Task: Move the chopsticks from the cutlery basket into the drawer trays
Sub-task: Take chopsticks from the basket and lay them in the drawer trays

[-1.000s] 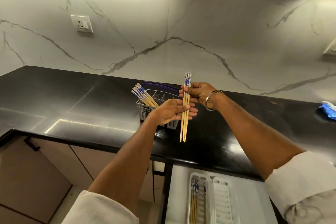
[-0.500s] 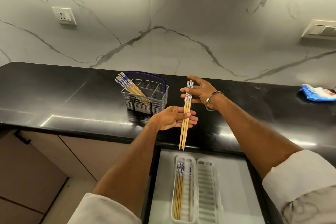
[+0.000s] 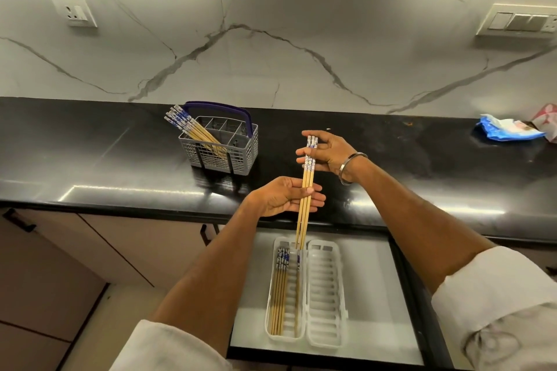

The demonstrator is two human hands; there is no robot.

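Observation:
A small bundle of wooden chopsticks (image 3: 306,190) with blue-and-white tops is held between both hands over the counter's front edge. My right hand (image 3: 327,152) pinches the patterned top ends. My left hand (image 3: 284,196) grips the shafts lower down, thumb across them. Their tips hang above the left drawer tray (image 3: 271,331), which holds several chopsticks (image 3: 280,292) lying lengthwise. The right drawer tray (image 3: 325,295) beside it has nothing in it. The grey cutlery basket (image 3: 221,146) with a purple handle stands on the counter and holds several more chopsticks (image 3: 188,126) leaning left.
The black counter (image 3: 90,166) runs across the view under a marble wall. The open drawer (image 3: 373,289) with a pale liner sits below the counter edge. A blue-and-white packet (image 3: 509,131) lies at the far right. Cabinet fronts with dark handles (image 3: 18,220) are at the left.
Both hands have carried the bundle down and toward me, from beside the basket to over the drawer tray. The view has tilted downward, showing more of the drawer.

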